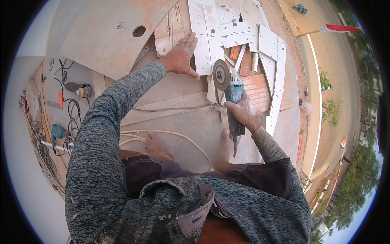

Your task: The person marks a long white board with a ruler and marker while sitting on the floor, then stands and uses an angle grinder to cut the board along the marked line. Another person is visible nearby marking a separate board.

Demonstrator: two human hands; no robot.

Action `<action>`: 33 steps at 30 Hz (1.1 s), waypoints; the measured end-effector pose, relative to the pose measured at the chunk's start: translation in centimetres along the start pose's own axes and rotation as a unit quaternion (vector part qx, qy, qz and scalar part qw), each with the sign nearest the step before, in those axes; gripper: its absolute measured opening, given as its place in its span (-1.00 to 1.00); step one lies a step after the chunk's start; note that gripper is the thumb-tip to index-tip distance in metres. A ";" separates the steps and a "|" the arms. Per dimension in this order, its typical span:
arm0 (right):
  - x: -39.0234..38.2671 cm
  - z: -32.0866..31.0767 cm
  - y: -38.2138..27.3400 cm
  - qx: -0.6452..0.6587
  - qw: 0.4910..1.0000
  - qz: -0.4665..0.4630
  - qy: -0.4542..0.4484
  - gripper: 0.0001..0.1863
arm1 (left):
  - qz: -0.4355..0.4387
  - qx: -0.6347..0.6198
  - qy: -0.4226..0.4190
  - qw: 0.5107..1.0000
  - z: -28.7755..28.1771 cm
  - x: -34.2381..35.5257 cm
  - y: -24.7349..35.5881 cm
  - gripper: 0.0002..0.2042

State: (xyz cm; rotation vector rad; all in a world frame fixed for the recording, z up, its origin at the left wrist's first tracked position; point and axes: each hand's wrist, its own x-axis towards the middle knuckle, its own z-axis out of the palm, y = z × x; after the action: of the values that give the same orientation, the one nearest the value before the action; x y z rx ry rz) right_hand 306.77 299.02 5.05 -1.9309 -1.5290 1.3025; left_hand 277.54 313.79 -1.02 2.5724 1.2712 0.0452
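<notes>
My right hand (245,112) is wrapped round the body of a teal and grey angle grinder (234,91). Its round disc (220,75) points away from me, just beside the near end of a white speckled tile strip (205,38); whether they touch is unclear, and I cannot tell if the disc is spinning. Further left, my left hand (180,57) lies with fingers spread at that strip's left edge, next to a dusty pinkish slab (170,30). More white cut pieces (237,34) and reddish grooved tiles (256,91) lie beyond and right of the grinder.
A large beige tile (97,32) with a round hole lies at the far left. Another grinder (79,88), a teal drill (58,134) and tangled cords are on the left. A pale hose (185,140) crosses the floor near my bare feet. The floor edge drops away right.
</notes>
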 end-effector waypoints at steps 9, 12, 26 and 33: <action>-0.1 0.0 -0.7 0.007 0.999 0.034 -0.022 -0.24 | 0.003 0.002 0.007 1.000 0.4 0.0 -0.2 0.55; -0.2 0.0 -0.7 0.003 0.999 0.042 -0.021 -0.21 | 0.007 0.001 0.012 1.000 0.5 0.1 -0.2 0.55; 0.6 0.3 -1.3 -0.030 0.998 0.051 -0.018 -0.14 | 0.002 0.003 0.020 1.000 0.2 -0.1 0.0 0.51; 0.7 0.3 -2.1 -0.040 0.997 0.063 -0.019 -0.13 | 0.001 0.008 0.013 1.000 0.3 -0.2 0.0 0.52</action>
State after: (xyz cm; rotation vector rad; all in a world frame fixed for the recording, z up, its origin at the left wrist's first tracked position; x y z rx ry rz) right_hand 305.35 300.33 6.15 -2.0948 -1.5215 1.3548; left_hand 277.44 313.59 -1.25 2.5947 1.2837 0.0702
